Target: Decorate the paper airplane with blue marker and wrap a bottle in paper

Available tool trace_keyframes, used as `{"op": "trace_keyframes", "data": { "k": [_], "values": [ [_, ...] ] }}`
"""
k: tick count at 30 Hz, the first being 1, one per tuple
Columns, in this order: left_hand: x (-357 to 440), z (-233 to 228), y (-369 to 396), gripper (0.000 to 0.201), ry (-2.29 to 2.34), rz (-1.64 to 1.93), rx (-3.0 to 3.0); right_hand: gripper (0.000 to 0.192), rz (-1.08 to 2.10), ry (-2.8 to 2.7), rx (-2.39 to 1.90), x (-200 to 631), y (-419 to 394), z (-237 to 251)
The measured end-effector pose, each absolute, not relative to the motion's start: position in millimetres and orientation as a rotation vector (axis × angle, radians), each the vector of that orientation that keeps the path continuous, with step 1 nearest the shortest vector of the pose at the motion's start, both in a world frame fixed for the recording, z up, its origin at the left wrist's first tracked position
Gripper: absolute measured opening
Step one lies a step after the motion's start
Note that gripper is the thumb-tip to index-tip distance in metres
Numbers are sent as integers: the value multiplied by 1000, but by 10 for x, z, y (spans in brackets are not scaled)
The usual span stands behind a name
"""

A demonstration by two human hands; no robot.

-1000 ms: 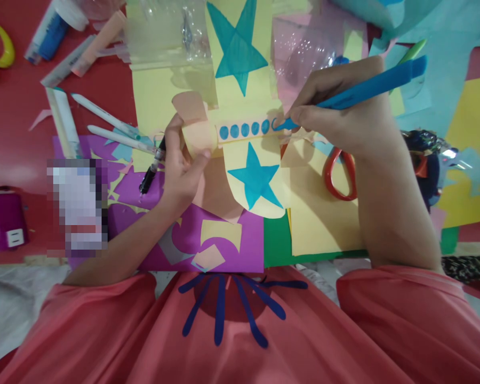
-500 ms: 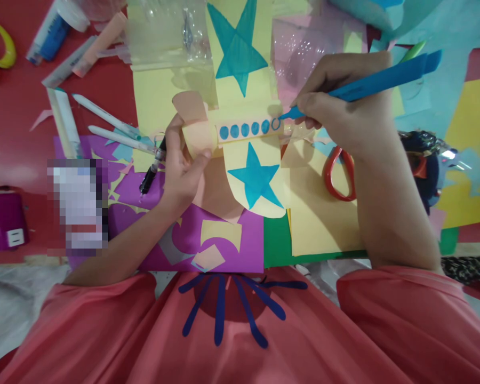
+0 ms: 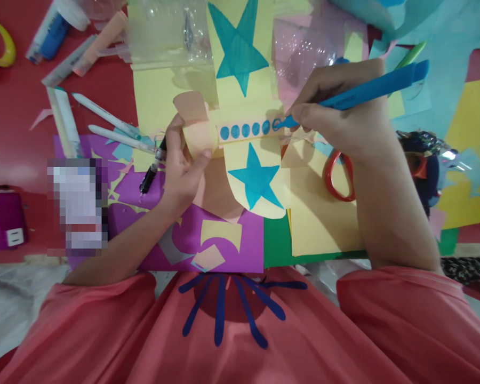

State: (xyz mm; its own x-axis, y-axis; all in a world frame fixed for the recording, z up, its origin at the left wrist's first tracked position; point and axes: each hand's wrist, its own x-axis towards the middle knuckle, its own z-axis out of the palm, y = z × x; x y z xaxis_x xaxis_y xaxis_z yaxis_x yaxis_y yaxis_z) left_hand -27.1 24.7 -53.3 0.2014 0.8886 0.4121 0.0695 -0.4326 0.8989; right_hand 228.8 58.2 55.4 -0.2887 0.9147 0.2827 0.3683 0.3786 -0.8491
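Observation:
My right hand grips a blue marker, and its tip touches the last circle at the right end of a peach paper strip that carries a row of blue dots. The strip lies across a yellow paper shape with two teal stars. My left hand pinches the curled peach end of that strip and presses it down. A black pen lies just left of my left hand.
Red-handled scissors lie under my right wrist on yellow paper. White pens, a ruler, glue tubes and clear plastic sit at the upper left. Purple, green and light blue paper sheets cover the red table.
The marker tip lifted slightly off the strip half a second ago, leaving an outlined circle, and has come back down onto that circle. My left hand has not moved.

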Motion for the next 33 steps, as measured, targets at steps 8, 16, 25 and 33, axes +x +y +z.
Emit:
{"op": "trace_keyframes", "data": {
  "k": [8,16,25,33],
  "values": [
    [-283,-535,253,60,871,1305,1734,22,866,-1832,-1144,2299,571,566],
    [-297,-537,254,61,861,1304,1732,29,877,-1707,-1219,2277,562,563],
    [-287,-558,258,62,860,1333,1694,24,771,-1754,-1177,2314,574,463],
    [-298,-531,248,60,905,1309,1722,19,840,-1787,-1145,2289,581,529]
  ]
}}
